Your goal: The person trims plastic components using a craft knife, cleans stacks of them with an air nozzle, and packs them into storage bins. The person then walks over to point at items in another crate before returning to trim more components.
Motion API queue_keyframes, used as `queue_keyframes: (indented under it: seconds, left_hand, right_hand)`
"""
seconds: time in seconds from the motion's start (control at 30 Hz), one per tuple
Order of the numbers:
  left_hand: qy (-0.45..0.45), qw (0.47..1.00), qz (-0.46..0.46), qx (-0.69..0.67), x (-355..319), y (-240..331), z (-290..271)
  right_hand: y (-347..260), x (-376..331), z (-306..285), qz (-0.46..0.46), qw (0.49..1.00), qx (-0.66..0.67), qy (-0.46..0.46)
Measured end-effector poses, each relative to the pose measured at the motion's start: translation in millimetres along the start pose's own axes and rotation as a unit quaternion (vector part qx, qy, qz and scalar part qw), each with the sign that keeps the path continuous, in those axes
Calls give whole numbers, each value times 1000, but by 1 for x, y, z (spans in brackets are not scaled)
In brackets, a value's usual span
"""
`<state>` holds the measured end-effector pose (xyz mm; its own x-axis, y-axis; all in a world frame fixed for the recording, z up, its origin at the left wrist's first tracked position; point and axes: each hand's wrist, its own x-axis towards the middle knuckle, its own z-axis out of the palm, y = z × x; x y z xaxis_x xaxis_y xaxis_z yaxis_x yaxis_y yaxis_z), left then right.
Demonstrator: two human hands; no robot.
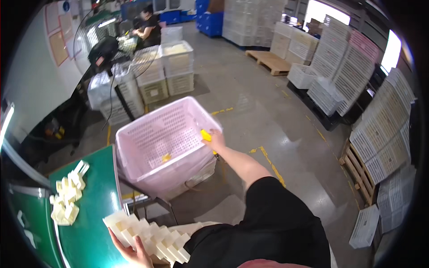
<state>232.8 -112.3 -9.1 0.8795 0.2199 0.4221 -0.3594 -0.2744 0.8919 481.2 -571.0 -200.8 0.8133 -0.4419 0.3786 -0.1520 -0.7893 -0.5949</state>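
My left hand [131,253] is at the bottom edge, closed around the near end of a row of cream-white plastic pieces [149,234]. The row slants toward my body beside the green table. My right arm reaches forward to the right rim of a pink plastic crate [147,172]. There my right hand [216,142] grips a small yellow object [205,135], whose kind I cannot make out. Inside the crate, a small yellowish piece [166,157] lies on the perforated bottom. A pile of cream-white plastic pieces [68,196] rests on the green table [96,178] to the left.
Behind the crate stand a black fan [105,53] and stacked white crates [178,67]. Tall crate stacks [380,129] line the right side, some on wooden pallets [357,174]. A person [149,29] works at the far left. Yellow lines mark the grey floor [268,116].
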Motion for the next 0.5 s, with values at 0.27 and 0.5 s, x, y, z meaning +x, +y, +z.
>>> queue_keyframes:
  seconds: [0.27,0.5]
  left_hand:
    - [123,987,-17,98,-17,-35,-21]
    - [190,955,14,227,-47,6,-63]
  right_hand:
    - [-139,-214,-139,-175,702,415,-552]
    - [-191,-289,-99,-199,509,385,-743]
